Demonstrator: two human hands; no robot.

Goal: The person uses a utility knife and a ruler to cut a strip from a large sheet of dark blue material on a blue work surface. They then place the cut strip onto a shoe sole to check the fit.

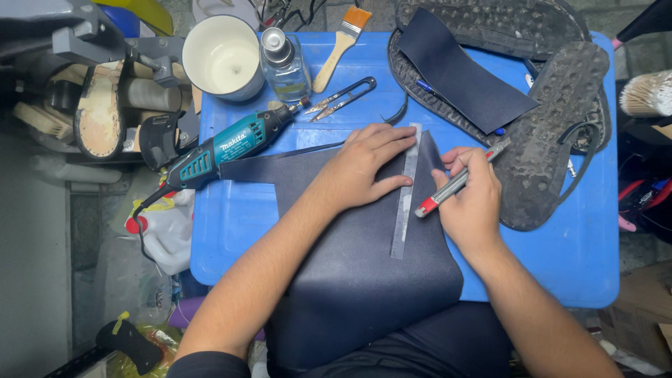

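On dark leather (pixel 364 280), steel ruler (pixel 405 192) lengthwise (slightly tilted), flat left hand (pixel 364 168) pinning; right hand (pixel 470 199) gripping knife (pixel 458 180).

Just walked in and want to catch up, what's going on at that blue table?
A person is working on a dark navy sheet spread over a blue table. Their left hand presses a metal ruler flat on the sheet, while the right hand holds a red-tipped utility knife against the ruler's edge. A teal rotary tool, thread snips, a brush and rubber shoe soles lie around them.
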